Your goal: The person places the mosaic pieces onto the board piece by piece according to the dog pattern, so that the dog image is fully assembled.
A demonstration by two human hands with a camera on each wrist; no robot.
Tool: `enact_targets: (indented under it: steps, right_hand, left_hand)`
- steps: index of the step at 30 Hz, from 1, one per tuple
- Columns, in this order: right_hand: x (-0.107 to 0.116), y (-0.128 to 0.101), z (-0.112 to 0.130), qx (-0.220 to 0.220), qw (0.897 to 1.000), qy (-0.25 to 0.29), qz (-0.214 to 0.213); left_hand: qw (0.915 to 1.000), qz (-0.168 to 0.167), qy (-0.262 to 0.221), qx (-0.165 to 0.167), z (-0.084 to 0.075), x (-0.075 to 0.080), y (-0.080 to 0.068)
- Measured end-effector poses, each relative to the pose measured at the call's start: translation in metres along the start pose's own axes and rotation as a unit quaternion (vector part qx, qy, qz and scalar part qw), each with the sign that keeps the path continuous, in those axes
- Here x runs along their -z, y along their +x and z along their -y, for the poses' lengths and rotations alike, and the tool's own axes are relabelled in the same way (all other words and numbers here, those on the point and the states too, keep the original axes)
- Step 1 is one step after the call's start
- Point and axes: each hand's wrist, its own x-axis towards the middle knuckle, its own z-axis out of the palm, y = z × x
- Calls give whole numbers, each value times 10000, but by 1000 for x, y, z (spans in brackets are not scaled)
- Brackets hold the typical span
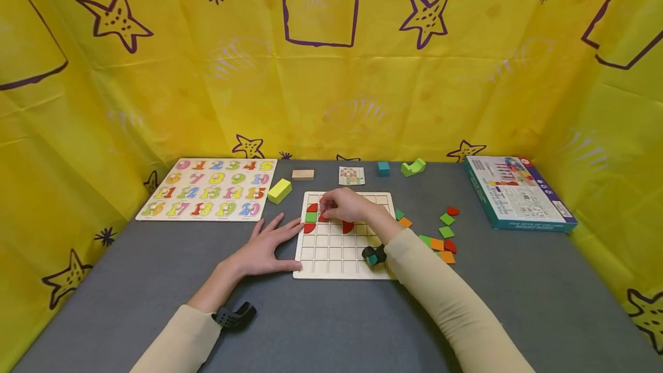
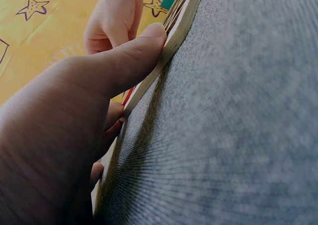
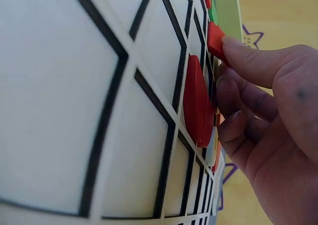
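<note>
1. Red wooden tile (image 3: pixel 216 40) sits pinched in the right hand (image 1: pixel 346 205), over the far-left cells of the grid board (image 1: pixel 331 258). Right wrist view shows the thumb (image 3: pixel 258 61) on one face and curled fingers (image 3: pixel 233 130) below it.
2. Handling, my read: small, flat, painted wood. Light and stiff, not fragile. Painted faces are likely a bit slick, so a thumb-and-finger pinch across the thin edges looks like the sound hold; it leaves the underside free to drop into a cell.
3. Grid board is a pale wooden tray with raised ribs making square cells. Ribs should locate a tile once it is square to the cell; a tilted tile will likely hang up on a rib.
4. Already seated in the board's far-left area: red rounded pieces (image 1: pixel 347 227) and a green square (image 1: pixel 311 217). A red dome-shaped piece (image 3: pixel 198 108) lies in a cell just beside the fingers.
5. Left hand (image 1: pixel 266 246) lies flat on the table (image 1: pixel 155 258), fingers straight, holding nothing. Its thumb (image 2: pixel 134 53) presses the board's left edge, apparently to steady it.
6. Loose tiles (image 1: pixel 440 238) in green, orange and red lie just right of the board.
7. Beyond the board's far edge: a pattern card (image 1: pixel 351 175), a tan block (image 1: pixel 303 174), a teal cube (image 1: pixel 383 168) and a green piece (image 1: pixel 412 167). A yellow-green block (image 1: pixel 279 190) sits off the far-left corner.
8. Number puzzle (image 1: pixel 207 189) lies well left of the board; the game box (image 1: pixel 518 191) lies well right.
</note>
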Motion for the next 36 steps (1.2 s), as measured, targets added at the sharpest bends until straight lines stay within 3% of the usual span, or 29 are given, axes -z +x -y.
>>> enact_targets:
  steps: [11,19,36]
  right_hand:
    - [-4,1,2,199,9990,-401,-25]
    - [6,-8,0,35,9999,-73,-101]
    - [35,-62,-26,-144,9990,-84,-411]
  left_hand:
    - [10000,24,-34,19,2,0,-1]
    - [10000,22,13,5,1,0,-1]
    - [10000,-20,9,-43,0,-1,0]
